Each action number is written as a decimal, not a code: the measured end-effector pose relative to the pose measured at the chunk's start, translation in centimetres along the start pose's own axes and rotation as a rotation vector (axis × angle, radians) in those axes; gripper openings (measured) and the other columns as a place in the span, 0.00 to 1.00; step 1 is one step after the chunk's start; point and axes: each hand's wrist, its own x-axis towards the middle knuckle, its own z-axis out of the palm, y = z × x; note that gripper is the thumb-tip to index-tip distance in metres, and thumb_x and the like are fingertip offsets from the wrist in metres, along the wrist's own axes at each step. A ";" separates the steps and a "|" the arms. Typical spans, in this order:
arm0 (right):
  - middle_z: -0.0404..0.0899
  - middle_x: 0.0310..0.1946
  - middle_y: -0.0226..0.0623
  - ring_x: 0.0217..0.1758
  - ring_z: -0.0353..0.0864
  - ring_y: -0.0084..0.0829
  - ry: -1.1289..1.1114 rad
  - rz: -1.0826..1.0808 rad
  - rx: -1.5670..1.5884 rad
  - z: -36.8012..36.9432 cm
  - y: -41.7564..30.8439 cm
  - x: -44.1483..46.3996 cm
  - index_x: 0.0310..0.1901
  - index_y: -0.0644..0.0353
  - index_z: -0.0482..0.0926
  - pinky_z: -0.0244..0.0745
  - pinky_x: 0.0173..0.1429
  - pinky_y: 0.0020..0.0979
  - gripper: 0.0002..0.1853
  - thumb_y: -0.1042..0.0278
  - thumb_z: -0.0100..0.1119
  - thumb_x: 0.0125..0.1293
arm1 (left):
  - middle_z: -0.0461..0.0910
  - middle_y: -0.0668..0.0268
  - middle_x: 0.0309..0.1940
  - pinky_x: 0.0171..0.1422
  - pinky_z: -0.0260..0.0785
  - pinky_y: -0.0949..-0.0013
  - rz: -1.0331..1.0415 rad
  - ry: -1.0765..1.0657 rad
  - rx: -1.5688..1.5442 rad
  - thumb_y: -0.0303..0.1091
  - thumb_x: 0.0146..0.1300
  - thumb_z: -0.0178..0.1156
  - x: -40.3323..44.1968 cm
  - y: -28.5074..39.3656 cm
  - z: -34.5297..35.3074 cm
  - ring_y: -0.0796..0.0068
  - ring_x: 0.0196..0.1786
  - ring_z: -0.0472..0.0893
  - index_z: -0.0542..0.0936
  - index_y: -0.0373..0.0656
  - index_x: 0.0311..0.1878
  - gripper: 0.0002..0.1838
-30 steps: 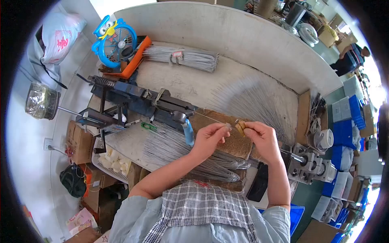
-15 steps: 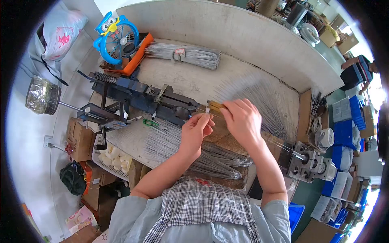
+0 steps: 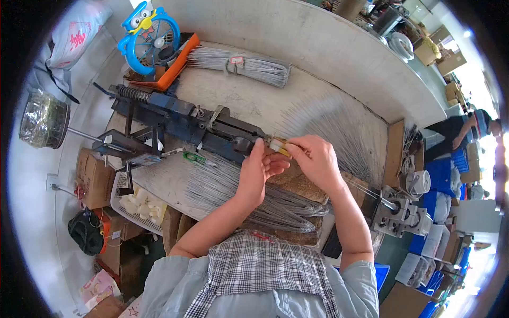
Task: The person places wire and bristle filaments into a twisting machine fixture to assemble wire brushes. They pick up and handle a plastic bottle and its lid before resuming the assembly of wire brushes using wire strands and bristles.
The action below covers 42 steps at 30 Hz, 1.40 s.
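My right hand (image 3: 314,157) is closed round a small yellow tool (image 3: 281,148) with a pale piece at its left end. Beside it my left hand (image 3: 258,170) has its thumb raised near the end of the dark metal fixture (image 3: 220,130) and its fingers curled; what it holds, if anything, is too small to tell. Below the left hand, a bundle of thin grey wires (image 3: 286,213) lies over a brown worn board (image 3: 301,187). More wires (image 3: 339,135) fan out behind my right hand.
A tied wire bundle (image 3: 257,69) lies at the back, near an orange tray (image 3: 177,63) and a blue fan (image 3: 139,46). At the right stand a metal mechanism (image 3: 400,212) and a white cup (image 3: 420,182). A person (image 3: 466,132) is in the far right background.
Both hands have moved left to the fixture's end, the right hand carrying the yellow tool. The blue handle seen earlier is now out of sight. The person in the background has moved.
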 end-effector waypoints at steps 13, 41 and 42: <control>0.80 0.40 0.28 0.46 0.77 0.34 0.396 -0.366 -0.308 2.6 -0.6 -1.2 0.42 0.53 0.83 0.69 0.48 0.37 0.15 0.65 0.69 0.50 | 0.81 0.65 0.43 0.56 0.72 0.67 0.150 -0.009 -0.241 0.37 0.72 0.51 0.2 -1.8 -0.1 0.74 0.46 0.81 0.76 0.40 0.49 0.11; 0.78 0.28 0.26 0.30 0.74 0.16 -0.133 0.281 0.774 4.5 1.0 -5.0 0.61 0.60 0.74 0.73 0.36 0.23 0.18 0.69 0.54 0.72 | 0.81 0.63 0.39 0.47 0.70 0.75 0.095 -0.044 -0.325 0.32 0.68 0.52 0.0 -1.8 -0.1 0.78 0.40 0.79 0.78 0.38 0.47 0.10; 0.78 0.28 0.27 0.30 0.75 0.16 -0.125 0.261 0.740 4.2 0.7 -5.1 0.61 0.60 0.74 0.73 0.36 0.23 0.18 0.69 0.53 0.72 | 0.81 0.64 0.38 0.47 0.70 0.75 0.102 -0.032 -0.314 0.31 0.68 0.52 0.0 -1.8 0.1 0.79 0.39 0.79 0.78 0.38 0.46 0.10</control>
